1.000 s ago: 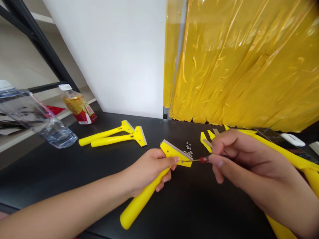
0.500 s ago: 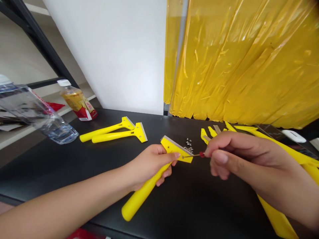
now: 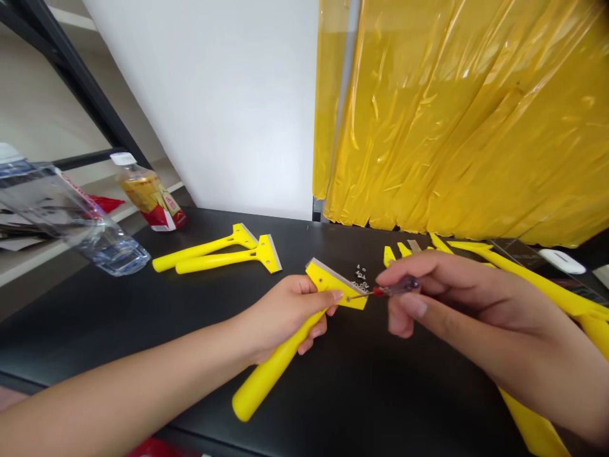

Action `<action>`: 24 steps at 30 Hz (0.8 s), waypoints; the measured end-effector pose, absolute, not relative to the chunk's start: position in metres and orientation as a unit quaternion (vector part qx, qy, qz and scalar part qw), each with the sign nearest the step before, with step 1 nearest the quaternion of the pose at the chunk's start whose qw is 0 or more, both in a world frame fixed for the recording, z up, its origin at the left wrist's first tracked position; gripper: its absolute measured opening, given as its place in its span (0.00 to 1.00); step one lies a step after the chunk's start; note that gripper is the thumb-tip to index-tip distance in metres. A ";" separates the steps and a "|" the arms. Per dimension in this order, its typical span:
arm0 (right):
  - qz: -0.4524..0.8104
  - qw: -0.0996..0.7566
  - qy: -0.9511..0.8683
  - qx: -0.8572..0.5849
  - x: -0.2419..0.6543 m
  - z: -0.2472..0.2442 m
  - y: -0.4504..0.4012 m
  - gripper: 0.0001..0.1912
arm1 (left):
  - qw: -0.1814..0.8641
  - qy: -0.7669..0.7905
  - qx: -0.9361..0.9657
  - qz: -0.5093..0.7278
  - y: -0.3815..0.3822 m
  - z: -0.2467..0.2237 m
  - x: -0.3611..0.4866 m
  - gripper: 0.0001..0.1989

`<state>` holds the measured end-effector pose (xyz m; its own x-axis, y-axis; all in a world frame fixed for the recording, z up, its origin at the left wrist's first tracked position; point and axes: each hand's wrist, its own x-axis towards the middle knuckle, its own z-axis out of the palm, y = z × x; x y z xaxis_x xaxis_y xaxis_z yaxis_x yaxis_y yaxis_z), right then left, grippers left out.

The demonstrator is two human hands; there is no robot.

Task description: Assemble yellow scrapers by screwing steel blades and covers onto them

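Left hand (image 3: 297,311) grasps yellow scraper (image 3: 285,349) above black tabletop (image 3: 190,330); right hand (image 3: 457,311) pinches screwdriver (image 3: 397,287).
Left fingers partly hidden behind scraper; screwdriver tip meets the screw at its head, engagement unclear; loose screws (image 3: 360,275) beyond, partly obscured; right forearm cut off.
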<state>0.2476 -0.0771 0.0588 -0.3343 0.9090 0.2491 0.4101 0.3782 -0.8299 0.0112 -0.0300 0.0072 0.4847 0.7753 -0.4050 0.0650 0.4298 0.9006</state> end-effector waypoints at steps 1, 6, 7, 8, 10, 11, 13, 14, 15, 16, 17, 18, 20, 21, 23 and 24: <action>0.346 0.368 -0.742 -0.441 0.248 0.059 -0.077 0.07 | 0.719 0.447 0.472 0.247 -0.030 0.006 0.011 0.18; 0.125 0.333 -0.822 -0.444 0.250 0.057 -0.076 0.02 | 0.714 0.458 0.470 0.244 -0.028 0.002 0.011 0.19; 0.066 0.312 -0.842 -0.435 0.250 0.057 -0.075 0.03 | 0.712 0.460 0.470 0.247 -0.028 0.002 0.011 0.19; 0.010 0.289 -0.857 -0.427 0.249 0.056 -0.073 0.04 | 0.709 0.463 0.470 0.251 -0.027 0.001 0.011 0.19; -0.098 0.249 -0.872 -0.410 0.248 0.055 -0.069 0.06 | 0.699 0.473 0.468 0.263 -0.026 0.001 0.011 0.19; -0.144 0.230 -0.875 -0.400 0.248 0.055 -0.068 0.07 | 0.691 0.478 0.470 0.270 -0.026 0.001 0.011 0.19; -0.202 0.196 -0.881 -0.380 0.247 0.054 -0.065 0.08 | 0.671 0.486 0.481 0.286 -0.025 0.002 0.010 0.17; -0.215 0.183 -0.882 -0.377 0.247 0.053 -0.064 0.09 | 0.662 0.489 0.488 0.293 -0.025 0.003 0.010 0.16; -0.220 0.175 -0.883 -0.376 0.248 0.052 -0.064 0.09 | 0.652 0.491 0.494 0.300 -0.025 0.004 0.009 0.15; -0.223 0.173 -0.882 -0.379 0.248 0.051 -0.064 0.10 | 0.643 0.492 0.500 0.306 -0.025 0.005 0.009 0.15; -0.226 0.175 -0.878 -0.383 0.248 0.051 -0.065 0.11 | 0.635 0.492 0.507 0.313 -0.025 0.007 0.009 0.14; -0.229 0.180 -0.874 -0.388 0.248 0.050 -0.065 0.13 | 0.626 0.492 0.514 0.320 -0.025 0.008 0.009 0.14; -0.237 0.193 -0.865 -0.398 0.247 0.048 -0.066 0.16 | 0.611 0.488 0.527 0.332 -0.025 0.010 0.009 0.13; -0.241 0.197 -0.860 -0.405 0.246 0.046 -0.066 0.17 | 0.606 0.489 0.532 0.335 -0.026 0.010 0.009 0.13; -0.239 0.201 -0.852 -0.420 0.245 0.044 -0.066 0.18 | 0.598 0.493 0.536 0.334 -0.026 0.011 0.009 0.14; -0.230 0.204 -0.851 -0.427 0.245 0.043 -0.065 0.18 | 0.596 0.495 0.537 0.334 -0.026 0.011 0.009 0.14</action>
